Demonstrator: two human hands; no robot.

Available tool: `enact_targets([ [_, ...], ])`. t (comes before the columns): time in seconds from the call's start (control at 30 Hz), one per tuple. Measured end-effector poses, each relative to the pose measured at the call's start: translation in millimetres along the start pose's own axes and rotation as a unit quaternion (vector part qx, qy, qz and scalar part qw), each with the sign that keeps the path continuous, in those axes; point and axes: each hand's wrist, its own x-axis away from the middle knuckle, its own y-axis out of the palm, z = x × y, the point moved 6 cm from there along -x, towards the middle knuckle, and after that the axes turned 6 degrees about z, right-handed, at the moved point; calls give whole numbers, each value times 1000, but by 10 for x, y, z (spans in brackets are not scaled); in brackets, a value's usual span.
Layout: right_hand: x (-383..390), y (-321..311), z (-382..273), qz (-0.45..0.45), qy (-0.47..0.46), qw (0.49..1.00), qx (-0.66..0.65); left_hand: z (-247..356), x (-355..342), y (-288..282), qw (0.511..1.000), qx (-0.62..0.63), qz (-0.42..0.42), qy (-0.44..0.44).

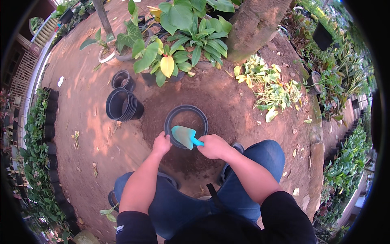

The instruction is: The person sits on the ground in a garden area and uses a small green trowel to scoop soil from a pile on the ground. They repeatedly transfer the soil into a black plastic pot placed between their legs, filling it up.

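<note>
A round black plant pot (206,122) stands on the ground in front of my knees, with brown soil (187,118) visible inside it. My left hand (162,144) grips the pot's near left rim, the thumb up along the edge. In my right hand (214,147) is the handle of a turquoise garden trowel (184,136). The trowel's blade, dulled with soil, is held over the near part of the pot and points left. It hides part of the pot's inside and near rim.
Left of the pot stand a stack of black pots (124,105) and another black pot (123,80). Leafy potted plants (178,44) and a tree trunk (254,28) are at the back. Cut yellow-green leaves (276,87) lie on the right; plant rows line both sides.
</note>
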Motion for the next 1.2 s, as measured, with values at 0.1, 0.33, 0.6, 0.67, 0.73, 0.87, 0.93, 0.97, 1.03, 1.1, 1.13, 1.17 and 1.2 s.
enact_targets([
  [0.1,74,-82,-59,27,-6,1000,-10,32,34,-5,1000,15,8,5],
  [0.33,-27,-85,21,42,31,998,-41,55,37,20,999,-38,-10,3],
  [0.6,-141,-106,152,62,91,988,-112,-111,-86,83,998,-58,-5,-13],
  [0.67,-223,-59,442,62,133,976,-160,46,-3,97,999,-31,-16,-21],
  [0.73,-177,-118,361,68,130,966,-211,95,-13,38,1000,-13,-3,-19],
  [0.87,-151,-168,341,58,149,957,-242,20,-80,59,1000,-27,13,-3],
  [0.93,-182,-134,350,78,119,964,-225,5,-100,74,999,-32,8,-2],
  [0.97,-185,-102,338,97,89,969,-208,-7,-105,79,1000,-31,2,-3],
  [1.03,-187,-100,298,98,80,971,-203,-21,-139,88,1000,-29,1,-5],
  [1.1,-158,-59,291,65,124,963,-230,-25,-160,103,1000,-30,7,-6],
  [1.13,-147,-43,283,49,142,963,-225,-39,-154,111,1000,-26,4,-7],
  [1.17,-156,-26,284,68,120,968,-209,-57,-148,112,1000,-21,1,-8],
  [1.2,-172,-19,255,88,94,972,-194,-50,-157,86,1000,-16,3,-8],
])
